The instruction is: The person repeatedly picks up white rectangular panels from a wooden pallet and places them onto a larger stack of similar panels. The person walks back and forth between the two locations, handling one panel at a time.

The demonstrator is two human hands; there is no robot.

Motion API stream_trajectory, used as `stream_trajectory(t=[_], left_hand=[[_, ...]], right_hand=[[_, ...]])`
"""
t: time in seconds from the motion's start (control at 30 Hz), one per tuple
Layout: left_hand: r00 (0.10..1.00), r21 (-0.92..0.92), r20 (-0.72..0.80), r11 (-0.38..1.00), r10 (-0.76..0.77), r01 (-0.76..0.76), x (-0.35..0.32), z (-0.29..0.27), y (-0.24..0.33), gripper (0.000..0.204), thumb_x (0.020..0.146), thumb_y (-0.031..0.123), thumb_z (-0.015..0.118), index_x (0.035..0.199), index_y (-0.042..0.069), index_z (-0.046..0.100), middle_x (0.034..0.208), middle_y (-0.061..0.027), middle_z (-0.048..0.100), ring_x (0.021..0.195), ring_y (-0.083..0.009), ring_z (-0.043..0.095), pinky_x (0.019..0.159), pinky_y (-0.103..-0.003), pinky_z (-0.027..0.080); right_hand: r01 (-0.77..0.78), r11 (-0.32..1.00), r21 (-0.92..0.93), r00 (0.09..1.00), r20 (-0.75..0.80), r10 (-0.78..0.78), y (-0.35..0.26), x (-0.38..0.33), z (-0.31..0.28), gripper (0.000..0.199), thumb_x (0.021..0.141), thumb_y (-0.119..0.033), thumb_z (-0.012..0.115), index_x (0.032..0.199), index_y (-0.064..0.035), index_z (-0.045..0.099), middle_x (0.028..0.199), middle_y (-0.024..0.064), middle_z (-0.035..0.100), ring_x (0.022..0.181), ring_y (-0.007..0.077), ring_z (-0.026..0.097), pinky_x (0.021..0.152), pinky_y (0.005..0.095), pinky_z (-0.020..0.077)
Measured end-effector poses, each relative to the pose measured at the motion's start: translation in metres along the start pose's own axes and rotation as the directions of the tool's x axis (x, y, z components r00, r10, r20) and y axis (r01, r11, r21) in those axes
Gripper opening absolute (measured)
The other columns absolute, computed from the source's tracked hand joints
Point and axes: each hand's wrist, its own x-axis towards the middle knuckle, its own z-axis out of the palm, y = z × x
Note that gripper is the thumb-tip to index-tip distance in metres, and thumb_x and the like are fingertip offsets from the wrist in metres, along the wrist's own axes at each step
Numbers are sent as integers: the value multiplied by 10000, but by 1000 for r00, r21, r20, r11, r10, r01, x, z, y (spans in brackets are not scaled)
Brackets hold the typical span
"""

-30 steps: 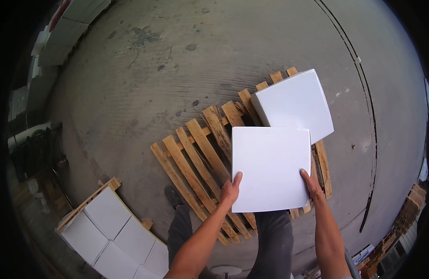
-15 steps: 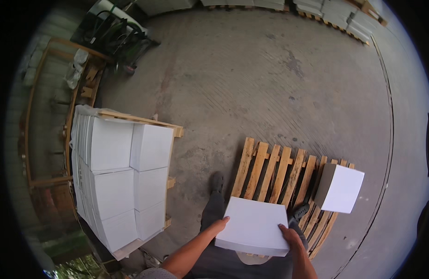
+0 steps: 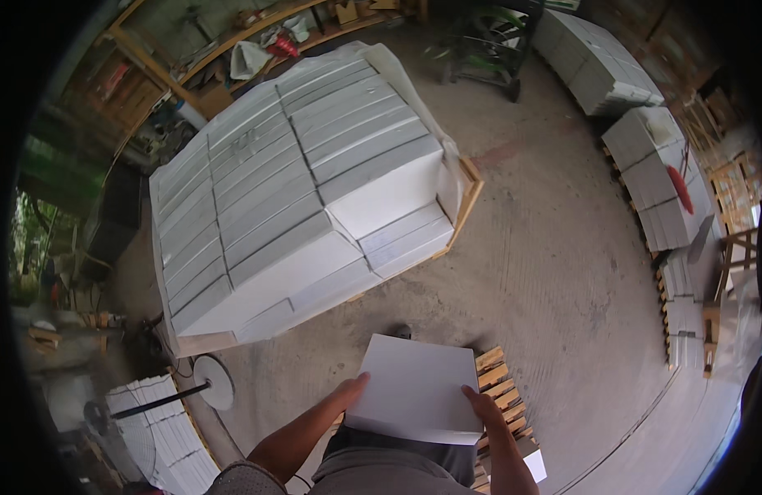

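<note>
A plain white box (image 3: 418,386) is held in front of my body, close to the waist. My left hand (image 3: 349,393) grips its left side, thumb on the top edge. On the opposite side my right hand (image 3: 481,403) clasps it the same way; the fingers of both hands are mostly hidden beneath. Part of a slatted wooden pallet (image 3: 503,390) shows to the right of the box. Another white box (image 3: 533,464) is partly visible beside my right forearm. Ahead and to the left stands a large stack of white boxes (image 3: 265,198), with a lower step on its near right side.
Clear wrapping (image 3: 401,78) drapes over the big stack's far edge. A fan-like stand with a round base (image 3: 213,383) stands at the lower left, near more white stacked goods (image 3: 162,429). Further white stacks (image 3: 657,177) line the right. Wooden shelving (image 3: 232,62) runs behind.
My view has swung to the left, from the pallet toward the big stack, which now fills the middle left. The white box has stayed in both hands and turned with me.
</note>
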Motion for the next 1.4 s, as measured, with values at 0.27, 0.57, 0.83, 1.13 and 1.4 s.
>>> stream_trajectory(t=[0.27, 0.57, 0.83, 1.13, 1.4], left_hand=[[997, -295, -58, 953, 50, -66, 0, -66, 65, 719, 860, 565, 398, 1087, -100, 549, 1018, -230, 596, 970, -307, 567, 858, -363, 408], [984, -502, -161, 864, -71, -19, 4, -85, 177, 663, 863, 539, 434, 1045, -82, 581, 973, -192, 618, 893, -246, 597, 795, -353, 444], [955, -498, -251, 867, -160, 14, 30, -94, 229, 705, 861, 553, 422, 1059, -110, 559, 964, -202, 617, 891, -253, 594, 802, -345, 447], [976, -609, -177, 793, -130, -4, 49, -100, 248, 697, 859, 551, 435, 1047, -107, 567, 938, -182, 620, 867, -232, 595, 779, -330, 451], [975, -741, -138, 672, -175, 16, 115, -81, 219, 706, 834, 563, 472, 1009, -112, 581, 941, -195, 619, 879, -246, 596, 775, -328, 449]], right_hand=[[142, 958, -248, 989, 8, -145, -193, -9, -27, 778, 770, -618, 505, 1007, 119, 591, 975, 249, 614, 953, 309, 585, 841, 356, 427], [131, 921, -367, 991, 39, -126, -279, 119, -88, 760, 753, -605, 544, 921, 134, 601, 828, 205, 640, 804, 280, 624, 694, 345, 465], [121, 889, -442, 993, 54, -108, -369, 159, -109, 752, 714, -597, 570, 880, 135, 612, 806, 238, 633, 793, 321, 628, 703, 371, 470], [83, 911, -405, 994, 95, -49, -388, 202, -121, 717, 725, -553, 591, 888, 145, 606, 836, 243, 634, 794, 318, 630, 725, 358, 474], [52, 921, -386, 996, 92, -18, -414, 207, -123, 687, 730, -523, 613, 890, 145, 606, 840, 227, 639, 782, 291, 635, 690, 347, 484]])
